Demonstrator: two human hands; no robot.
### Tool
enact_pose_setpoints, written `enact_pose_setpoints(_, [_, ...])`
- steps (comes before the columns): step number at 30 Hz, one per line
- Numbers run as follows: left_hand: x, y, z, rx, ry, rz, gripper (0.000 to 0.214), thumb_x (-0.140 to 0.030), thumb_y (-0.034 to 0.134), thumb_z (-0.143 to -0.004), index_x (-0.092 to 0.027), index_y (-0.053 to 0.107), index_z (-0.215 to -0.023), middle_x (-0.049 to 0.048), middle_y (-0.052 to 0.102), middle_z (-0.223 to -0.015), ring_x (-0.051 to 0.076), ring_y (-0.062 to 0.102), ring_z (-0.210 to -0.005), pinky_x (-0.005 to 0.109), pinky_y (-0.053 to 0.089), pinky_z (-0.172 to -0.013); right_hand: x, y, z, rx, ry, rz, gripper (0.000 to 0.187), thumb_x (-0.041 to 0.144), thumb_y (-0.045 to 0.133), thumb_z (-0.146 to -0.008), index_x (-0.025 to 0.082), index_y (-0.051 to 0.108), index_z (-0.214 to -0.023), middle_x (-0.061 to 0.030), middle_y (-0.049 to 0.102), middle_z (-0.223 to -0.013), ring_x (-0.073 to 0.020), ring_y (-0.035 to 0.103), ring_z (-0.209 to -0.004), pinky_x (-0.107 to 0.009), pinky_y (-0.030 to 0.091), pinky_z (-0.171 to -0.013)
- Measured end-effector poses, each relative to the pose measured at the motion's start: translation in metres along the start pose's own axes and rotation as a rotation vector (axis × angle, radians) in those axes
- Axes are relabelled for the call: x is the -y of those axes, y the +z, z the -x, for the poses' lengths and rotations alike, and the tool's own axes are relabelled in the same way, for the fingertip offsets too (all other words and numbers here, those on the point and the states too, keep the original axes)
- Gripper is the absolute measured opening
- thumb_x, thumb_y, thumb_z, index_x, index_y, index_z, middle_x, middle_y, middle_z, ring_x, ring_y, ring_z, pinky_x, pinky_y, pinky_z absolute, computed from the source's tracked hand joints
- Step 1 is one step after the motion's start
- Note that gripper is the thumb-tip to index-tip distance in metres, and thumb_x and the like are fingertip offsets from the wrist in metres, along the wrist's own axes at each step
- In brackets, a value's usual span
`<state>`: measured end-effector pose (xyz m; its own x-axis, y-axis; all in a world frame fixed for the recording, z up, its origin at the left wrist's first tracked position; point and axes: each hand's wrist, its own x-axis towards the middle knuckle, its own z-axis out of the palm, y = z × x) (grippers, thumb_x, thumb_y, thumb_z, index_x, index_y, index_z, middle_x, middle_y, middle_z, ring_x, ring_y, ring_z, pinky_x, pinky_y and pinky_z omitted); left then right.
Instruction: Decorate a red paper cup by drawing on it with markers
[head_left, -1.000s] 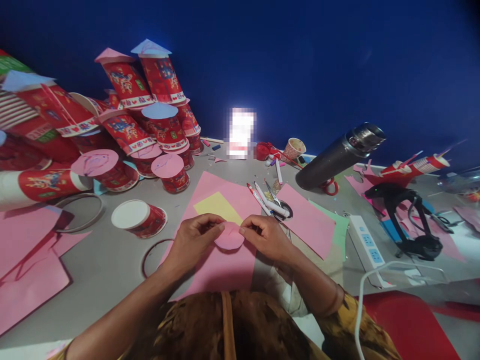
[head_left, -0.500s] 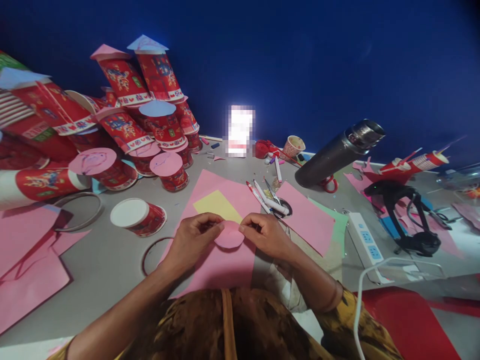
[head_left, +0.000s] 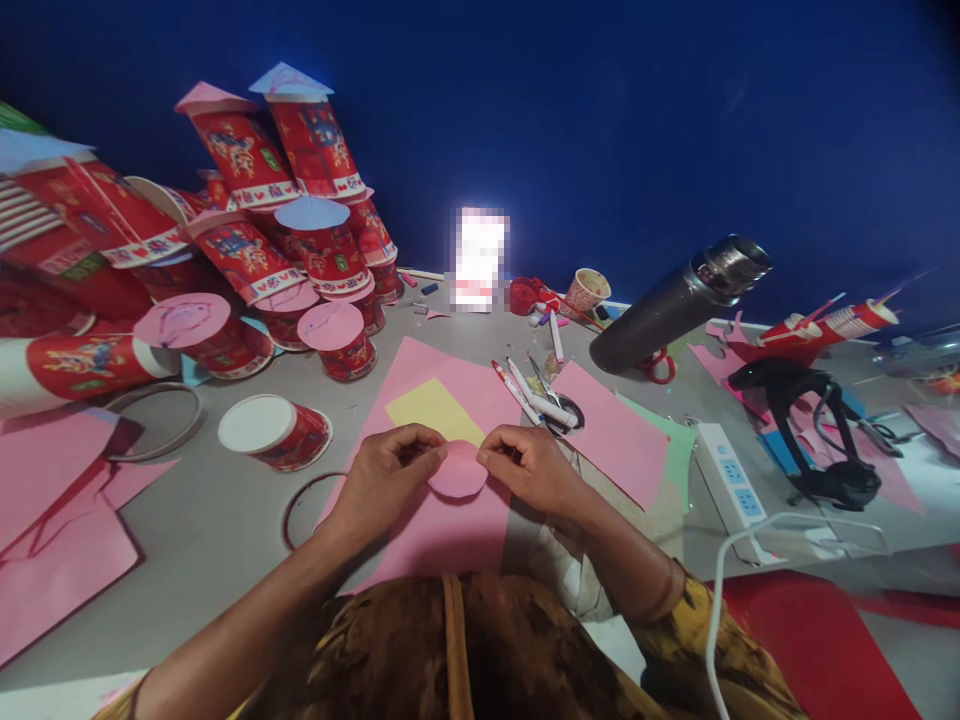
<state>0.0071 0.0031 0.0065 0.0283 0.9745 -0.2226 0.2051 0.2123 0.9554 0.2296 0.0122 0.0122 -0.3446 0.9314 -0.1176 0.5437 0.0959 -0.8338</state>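
Pinching the pink paper disc (head_left: 457,472) at both edges

I have the disc between my two grips, above the pink sheet (head_left: 457,540). My left grip (head_left: 386,475) is narrow, pinching one edge; my right grip (head_left: 532,468) pinches the opposite edge just as tightly. To work it well, I'd press lightly, hold both pinches level and pull only enough to flatten the disc; paper this thin could, I judge, crease or tear under more.

Just beyond the grips, a yellow sheet (head_left: 431,406) lies on the pink one. Past the right grip rest scissors (head_left: 574,412) and markers (head_left: 553,408); I'd avoid bumping them. Left of the left grip, a red paper cup (head_left: 306,438) sits white end up on the tabletop (head_left: 187,530). Farther out, capped cups (head_left: 319,150) rise in a stack beyond the left grip, and a dark flask (head_left: 660,312) stands beyond the right.
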Motion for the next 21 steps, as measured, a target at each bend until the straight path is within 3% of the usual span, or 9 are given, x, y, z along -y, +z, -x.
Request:
enact_pose_setpoints(8, [0.001,0.0,0.0,0.012,0.021,-0.004,0.024,-0.045,0.076,-0.074,-0.021,0.076,-0.071,0.0,0.066,-0.063,0.015,0.054,-0.06,0.027,0.04,-0.057,-0.001,0.001,-0.001,0.011,0.0,0.019,0.011,0.023,0.073,-0.094,0.021,0.076,-0.083,0.0016,0.076,-0.077,-0.0143,0.063,-0.069,-0.027,0.041,-0.066])
enact_pose_setpoints(14, [0.003,0.001,0.002,0.027,0.056,-0.028,0.022,-0.043,0.074,-0.075,-0.021,0.076,-0.072,0.0,0.067,-0.063,0.016,0.057,-0.06,0.028,0.043,-0.058,0.008,-0.001,-0.01,-0.02,-0.082,0.056,0.002,0.021,0.077,-0.093,0.021,0.077,-0.091,-0.0007,0.077,-0.089,-0.015,0.064,-0.077,-0.028,0.044,-0.073])
enact_pose_setpoints(21, [0.004,0.002,0.004,0.021,0.133,-0.086,0.019,-0.04,0.074,-0.079,-0.022,0.077,-0.072,0.0022,0.073,-0.07,0.018,0.062,-0.064,0.03,0.048,-0.064,0.011,0.007,-0.015,-0.027,-0.158,0.174,0.015,0.011,0.077,-0.092,0.021,0.074,-0.081,-0.0009,0.074,-0.083,-0.0165,0.064,-0.079,-0.029,0.042,-0.074])
